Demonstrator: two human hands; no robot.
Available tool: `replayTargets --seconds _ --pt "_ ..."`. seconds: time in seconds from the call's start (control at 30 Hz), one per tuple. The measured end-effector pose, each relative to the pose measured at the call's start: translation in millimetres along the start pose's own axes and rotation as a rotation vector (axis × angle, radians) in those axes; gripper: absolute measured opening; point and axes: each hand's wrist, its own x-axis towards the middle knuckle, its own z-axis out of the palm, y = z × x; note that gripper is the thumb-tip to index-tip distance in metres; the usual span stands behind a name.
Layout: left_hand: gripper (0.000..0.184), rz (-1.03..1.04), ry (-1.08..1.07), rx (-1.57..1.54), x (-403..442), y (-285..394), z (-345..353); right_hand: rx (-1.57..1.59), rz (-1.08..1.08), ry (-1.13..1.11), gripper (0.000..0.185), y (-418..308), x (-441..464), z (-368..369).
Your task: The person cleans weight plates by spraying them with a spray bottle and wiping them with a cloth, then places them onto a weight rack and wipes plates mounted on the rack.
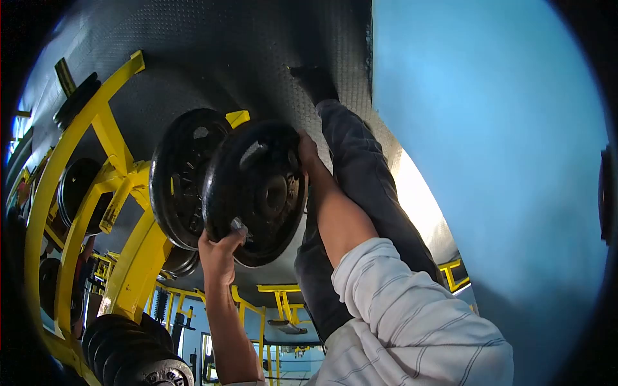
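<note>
A black weight plate (pixel 273 193) with a round centre hole is held between my two hands. My left hand (pixel 222 248) grips its lower left edge, with the thumb pressed on the face. My right hand (pixel 308 151) is closed round the upper right edge, its fingers partly hidden behind the rim. Just left of this plate, a second black plate (pixel 177 180) stands on the yellow rack (pixel 138 270). The held plate overlaps it in view, and I cannot tell whether the two touch. A short yellow peg end (pixel 237 118) shows above and between them.
More plates (pixel 80 193) hang on the rack's left side, and a row of small black plates (pixel 129 350) sits at the lower left. A blue wall (pixel 489 161) rises on the right. Beneath are my legs (pixel 367 174) and dark textured flooring (pixel 212 58). Yellow gym equipment (pixel 280 296) stands farther off.
</note>
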Motion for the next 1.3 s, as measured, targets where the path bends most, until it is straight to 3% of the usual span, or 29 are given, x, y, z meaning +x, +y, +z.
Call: replayTargets --seconds 0.17,0.33,0.47,0.53,0.67,0.77,0.93,1.0,1.1,1.13,1.2,1.3 --pt "0.025 0.035 -0.048 0.009 18.0 2.8 -3.2 -0.140 -0.019 0.164 0.050 4.9 28.2 -2.9" --pt "0.025 -0.011 -0.013 -0.026 26.5 2.3 -7.4 0.072 0.027 -0.119 0.053 22.7 52.7 -5.9" --pt "0.032 0.002 0.039 0.057 28.4 2.1 -3.3 -0.052 -0.048 -0.016 0.052 37.2 64.3 7.1" --pt "0.039 0.028 0.030 0.035 23.2 0.1 0.2 0.409 0.095 -0.340 0.047 28.7 47.1 17.0" --pt "0.033 0.122 0.104 0.193 9.3 -2.9 16.5 0.351 0.132 -0.376 0.049 21.2 44.1 43.1" --pt "0.032 0.146 0.143 0.162 5.0 -15.4 18.5 0.135 -0.009 -0.266 0.058 28.3 36.5 61.4" --pt "0.039 0.206 0.213 0.127 19.2 -37.9 -5.4 0.233 0.011 -0.559 0.069 17.6 17.8 85.7" --pt "0.053 0.407 0.440 0.427 21.3 -41.3 -10.5 0.221 0.039 -0.539 0.069 8.3 3.7 92.8" --pt "0.065 0.523 0.576 0.598 20.0 -42.0 -12.6 0.153 0.031 -0.459 0.068 20.0 23.9 101.5" --pt "0.065 0.524 0.588 0.592 18.4 -41.1 -11.0 0.102 -0.004 -0.393 0.068 18.6 27.3 108.4" --pt "0.078 0.712 0.515 1.091 8.7 -43.1 -8.1 0.107 -0.012 -0.425 0.068 9.0 14.1 113.5" --pt "0.083 0.615 0.473 1.091 10.6 -54.7 -7.3 0.109 -0.016 -0.454 0.067 9.4 9.0 117.4"
